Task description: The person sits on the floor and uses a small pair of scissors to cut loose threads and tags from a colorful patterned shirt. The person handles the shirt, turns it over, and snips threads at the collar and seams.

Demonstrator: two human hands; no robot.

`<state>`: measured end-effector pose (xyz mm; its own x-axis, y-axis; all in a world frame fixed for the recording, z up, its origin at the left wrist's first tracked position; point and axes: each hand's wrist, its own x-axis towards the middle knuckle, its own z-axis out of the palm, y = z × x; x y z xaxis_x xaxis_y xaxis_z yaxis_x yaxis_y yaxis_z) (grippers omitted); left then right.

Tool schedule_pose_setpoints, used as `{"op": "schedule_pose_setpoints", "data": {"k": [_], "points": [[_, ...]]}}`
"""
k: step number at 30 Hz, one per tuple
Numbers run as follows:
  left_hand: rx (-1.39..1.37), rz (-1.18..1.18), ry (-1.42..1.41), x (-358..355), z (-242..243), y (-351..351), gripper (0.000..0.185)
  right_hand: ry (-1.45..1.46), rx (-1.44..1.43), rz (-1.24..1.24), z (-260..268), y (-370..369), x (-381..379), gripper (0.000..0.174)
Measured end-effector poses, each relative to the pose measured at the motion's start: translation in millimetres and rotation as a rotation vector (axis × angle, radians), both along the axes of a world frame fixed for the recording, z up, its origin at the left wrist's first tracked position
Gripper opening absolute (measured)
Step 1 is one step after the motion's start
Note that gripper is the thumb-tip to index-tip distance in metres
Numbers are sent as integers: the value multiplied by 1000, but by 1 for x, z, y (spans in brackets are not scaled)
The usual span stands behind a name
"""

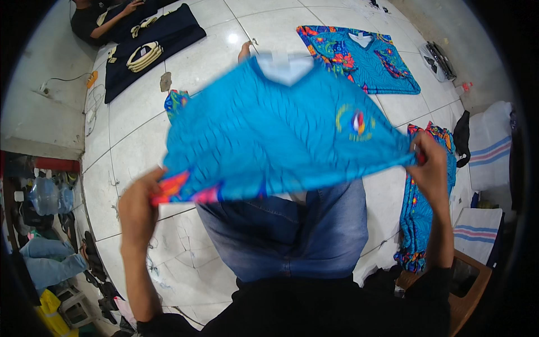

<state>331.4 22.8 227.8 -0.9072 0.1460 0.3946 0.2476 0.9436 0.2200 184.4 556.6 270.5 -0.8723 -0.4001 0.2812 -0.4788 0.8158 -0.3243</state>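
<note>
A turquoise V-neck jersey (pixel 278 126) is stretched out in the air between my two hands, blurred by motion. My left hand (pixel 141 202) grips its edge at the left, where red and pink patterning shows. At the opposite side, my right hand (pixel 429 168) pinches the jersey's right edge. A coloured emblem with writing sits on the chest. The neckline, pale inside, points away from me. Below the jersey are my legs in blue jeans (pixel 290 236).
A folded floral turquoise jersey stack (pixel 381 63) lies on the white tiled floor (pixel 202 76), far right. Another jersey pile (pixel 414 219) is beside my right arm, near a brown wooden chair (pixel 469 290). Dark garments (pixel 156 50) and another person (pixel 99 25) are far left.
</note>
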Motion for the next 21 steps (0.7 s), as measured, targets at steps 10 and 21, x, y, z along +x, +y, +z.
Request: {"op": "schedule_pose_setpoints", "data": {"k": [10,21], "points": [[313,99,-476,119,-35,58,46,-788,-78,132,-37,53,90,36],[226,-66,-883,166,-41,111,23,-1066,190,216,-40,67,141,33]]}}
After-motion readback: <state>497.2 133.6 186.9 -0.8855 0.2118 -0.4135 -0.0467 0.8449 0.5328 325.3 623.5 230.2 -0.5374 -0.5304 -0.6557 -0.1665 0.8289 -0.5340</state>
